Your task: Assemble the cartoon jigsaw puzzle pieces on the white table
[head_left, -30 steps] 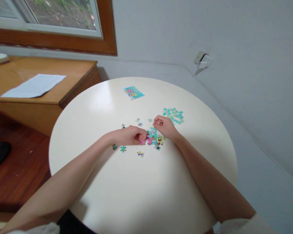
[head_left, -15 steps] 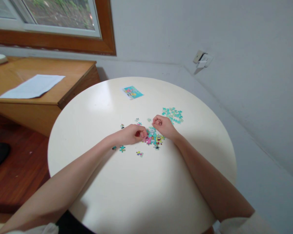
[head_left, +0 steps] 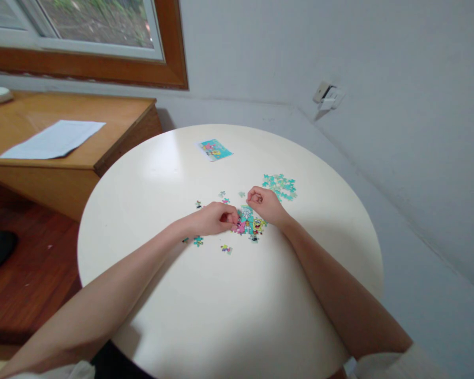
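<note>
A partly joined jigsaw puzzle (head_left: 246, 215) with cartoon figures in teal, pink and yellow lies at the middle of the round white table (head_left: 221, 305). At its left edge, my left hand (head_left: 217, 218) pinches a small puzzle piece, mostly hidden by the fingertips, against the pink part. My right hand (head_left: 265, 202) rests just above the puzzle's right side, fingers curled in, with nothing visible in them. Loose pieces lie around: a teal piece (head_left: 198, 241) and a yellow-purple piece (head_left: 226, 249) nearer me, a pale piece (head_left: 242, 194) between the hands.
A heap of teal puzzle pieces (head_left: 279, 185) lies beyond my right hand. Farther back is a small picture card (head_left: 215, 150) with the same cartoon style. To the left stands a wooden desk (head_left: 122, 113) with a white paper sheet (head_left: 55, 139). A wall borders the table's right side.
Hardly anything differs. My left fingers have shifted very slightly at the puzzle's left edge; my right hand stays in place.
</note>
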Available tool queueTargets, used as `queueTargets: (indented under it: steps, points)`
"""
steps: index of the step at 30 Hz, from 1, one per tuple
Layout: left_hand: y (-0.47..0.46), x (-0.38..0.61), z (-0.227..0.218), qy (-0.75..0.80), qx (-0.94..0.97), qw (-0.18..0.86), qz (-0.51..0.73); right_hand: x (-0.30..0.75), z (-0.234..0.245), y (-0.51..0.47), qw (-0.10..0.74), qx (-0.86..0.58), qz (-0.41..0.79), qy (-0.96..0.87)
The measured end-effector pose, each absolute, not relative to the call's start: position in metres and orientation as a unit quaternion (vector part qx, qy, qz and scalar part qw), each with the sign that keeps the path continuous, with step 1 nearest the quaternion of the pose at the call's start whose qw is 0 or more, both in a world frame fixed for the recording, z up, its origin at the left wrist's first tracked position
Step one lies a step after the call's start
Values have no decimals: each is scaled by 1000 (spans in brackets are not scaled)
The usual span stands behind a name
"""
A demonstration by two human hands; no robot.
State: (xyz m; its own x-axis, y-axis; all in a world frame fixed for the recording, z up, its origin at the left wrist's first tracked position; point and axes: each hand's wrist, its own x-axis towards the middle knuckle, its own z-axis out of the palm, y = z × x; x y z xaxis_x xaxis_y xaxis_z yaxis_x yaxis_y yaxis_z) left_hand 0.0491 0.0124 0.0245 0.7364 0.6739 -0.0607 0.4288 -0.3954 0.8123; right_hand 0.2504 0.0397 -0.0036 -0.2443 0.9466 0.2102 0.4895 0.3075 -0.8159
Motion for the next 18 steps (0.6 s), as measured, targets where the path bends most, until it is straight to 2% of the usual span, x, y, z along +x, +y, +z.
queueTargets:
  steps: [18]
  points:
    - [11,53,26,332,860,366,129,251,-4,40,358,-497,308,-728]
